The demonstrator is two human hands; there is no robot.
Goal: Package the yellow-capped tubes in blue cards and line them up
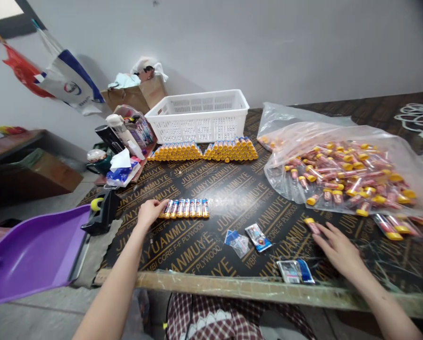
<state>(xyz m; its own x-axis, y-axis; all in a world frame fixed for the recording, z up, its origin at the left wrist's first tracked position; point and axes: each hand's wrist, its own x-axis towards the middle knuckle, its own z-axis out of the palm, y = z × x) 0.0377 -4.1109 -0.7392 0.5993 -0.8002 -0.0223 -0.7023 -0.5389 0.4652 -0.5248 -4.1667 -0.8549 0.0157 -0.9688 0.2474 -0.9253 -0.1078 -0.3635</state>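
Note:
My left hand (152,212) is at the left end of a short row of blue-and-white wrapped tubes with yellow caps (186,208), its fingers closed on the end tube. The tubes lie side by side, caps toward me. On the right, my right hand (339,248) has its thumb and fingertips on one end of a pink tube with a yellow cap (311,225). Small blue-and-white sachets lie between my hands: a printed one (258,237), a clear-and-blue one (237,242) and some near the table edge (294,271).
A white basket (197,125) stands behind two stacks of yellow-capped tubes (176,152). A clear plastic bag (278,177) spills many pink tubes (353,172) at right. A black tape dispenser (103,212) and purple dustpan (38,255) are at left.

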